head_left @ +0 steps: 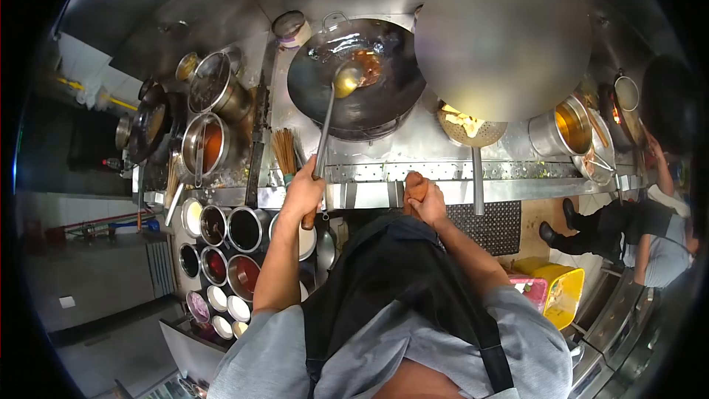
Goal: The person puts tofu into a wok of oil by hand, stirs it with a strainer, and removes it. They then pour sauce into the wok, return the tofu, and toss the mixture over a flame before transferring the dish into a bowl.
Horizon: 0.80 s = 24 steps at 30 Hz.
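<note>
My left hand (304, 191) is closed around the long handle of a ladle (326, 129), whose wooden end sticks out below my fist. The ladle's bowl lies inside a large black wok (310, 96), beside a patch of reddish-brown sauce (368, 66). At the stove's front edge, my right hand (428, 205) is closed on a brown, lumpy thing (416, 185); I cannot tell what it is. To the right of the wok, a perforated strainer (491, 133) holds yellow pieces of food (461, 120). A bamboo brush (283, 151) stands just left of the wok.
Metal pots (193, 135) stand at the left, over several seasoning containers (246, 229). A pot of orange liquid (543, 135) sits at the right. A yellow bin (567, 288) is on the floor. Another person (642, 229) works at far right. A blurred oval covers part of the stove.
</note>
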Tool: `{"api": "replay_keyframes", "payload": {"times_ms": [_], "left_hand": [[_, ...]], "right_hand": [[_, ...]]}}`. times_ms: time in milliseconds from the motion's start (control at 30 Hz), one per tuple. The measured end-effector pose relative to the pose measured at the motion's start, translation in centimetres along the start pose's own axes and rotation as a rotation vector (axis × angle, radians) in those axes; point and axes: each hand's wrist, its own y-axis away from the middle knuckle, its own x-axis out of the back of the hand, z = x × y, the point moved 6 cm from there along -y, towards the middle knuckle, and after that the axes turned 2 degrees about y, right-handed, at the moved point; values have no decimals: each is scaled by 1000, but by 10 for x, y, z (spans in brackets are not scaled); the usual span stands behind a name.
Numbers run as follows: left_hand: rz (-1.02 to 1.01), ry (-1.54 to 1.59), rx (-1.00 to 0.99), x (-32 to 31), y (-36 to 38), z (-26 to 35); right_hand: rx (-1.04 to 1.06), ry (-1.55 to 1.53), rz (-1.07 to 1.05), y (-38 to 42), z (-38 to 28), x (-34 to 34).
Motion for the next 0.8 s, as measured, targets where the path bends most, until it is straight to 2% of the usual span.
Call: {"api": "replay_keyframes", "payload": {"times_ms": [100,133,200,233,300,333,367,433,467,500,533,567,600,700,800], "left_hand": [[-117,131,-87,-10,-29,5],[-141,216,-60,-16,-47,-1],[-47,185,-75,-24,-78,-9],[-16,165,-104,-28,-85,-9],[58,84,-92,-32,-53,6],[418,-274,-712,-36,-61,-31],[8,183,-3,-34,-13,16],[-101,320,45,-30,-20,3],[-179,417,62,-30,-40,-7],[-162,425,58,-38,-58,-9],[-17,271,-13,-42,-73,-6],[126,117,-82,-43,-74,6],[170,82,-81,-46,-69,9],[164,176,-100,-31,-9,34],[226,99,-46,-18,28,34]], "right_hand": [[-42,-76,32,8,3,5],[-21,-114,49,10,8,5],[-19,-149,85,21,21,17],[55,-112,206,35,21,37],[230,-34,448,53,11,86],[148,44,571,60,16,117],[62,122,688,69,29,144],[-174,112,899,59,109,143],[-448,-416,559,47,131,133],[-693,-919,165,40,130,113],[-617,-1323,-156,28,126,93],[-549,-1341,-184,20,121,89],[-506,-1385,-164,17,122,92],[-430,-1433,-73,29,87,110],[-377,-1390,-29,56,58,137]]}}
